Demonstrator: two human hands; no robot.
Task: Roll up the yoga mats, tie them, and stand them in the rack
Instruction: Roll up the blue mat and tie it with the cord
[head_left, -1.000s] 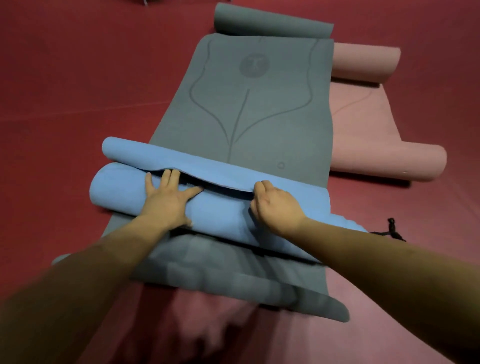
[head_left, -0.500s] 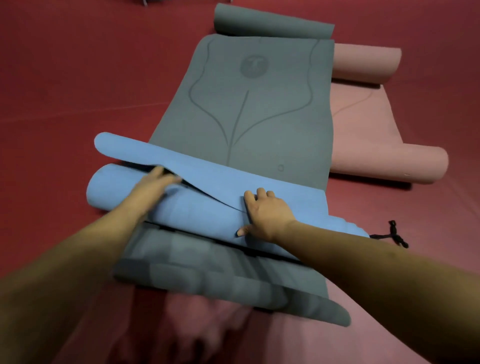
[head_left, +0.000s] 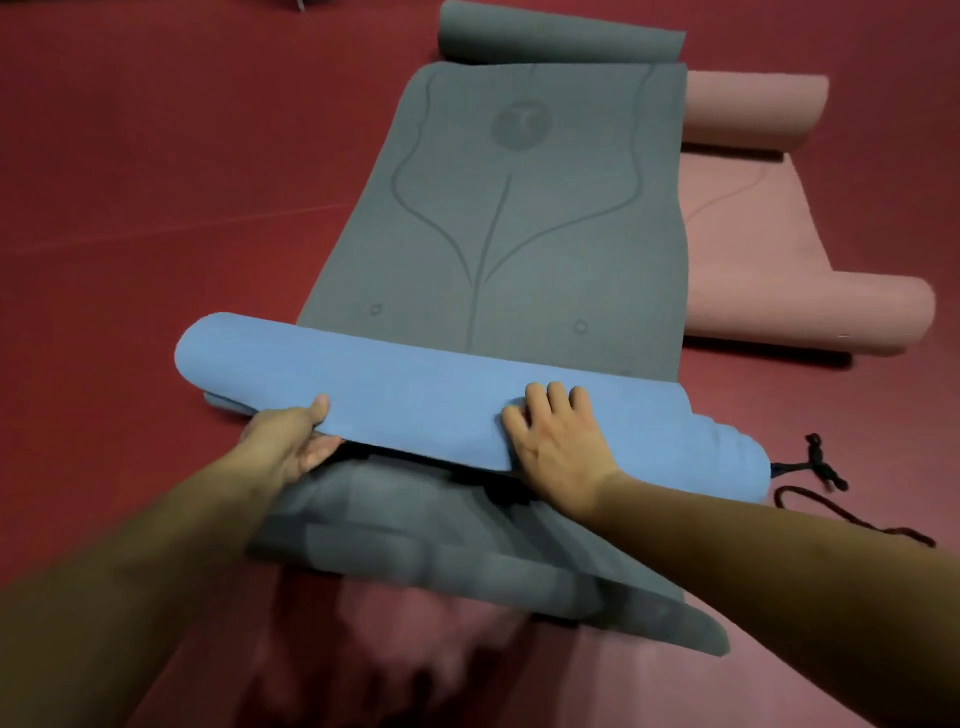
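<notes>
A blue yoga mat (head_left: 426, 387) lies rolled crosswise on a flat grey mat (head_left: 519, 218). My left hand (head_left: 288, 441) grips the roll's near edge at its left part, thumb on top and fingers underneath. My right hand (head_left: 558, 441) lies palm down on the roll right of the middle, fingers spread over the flap edge. A black cord (head_left: 821, 467) trails on the floor from the roll's right end. The grey mat's far end is curled into a small roll (head_left: 561, 36).
A pink mat (head_left: 753, 234) lies under the grey one to the right, curled at its far end (head_left: 753, 109) and near right end (head_left: 831, 317). Red floor (head_left: 156, 182) surrounds everything. No rack is in view.
The loose blue flap that stood off the roll now wraps over it. My left hand went from on top of the roll to gripping its near edge; my right hand stayed pressing on top.
</notes>
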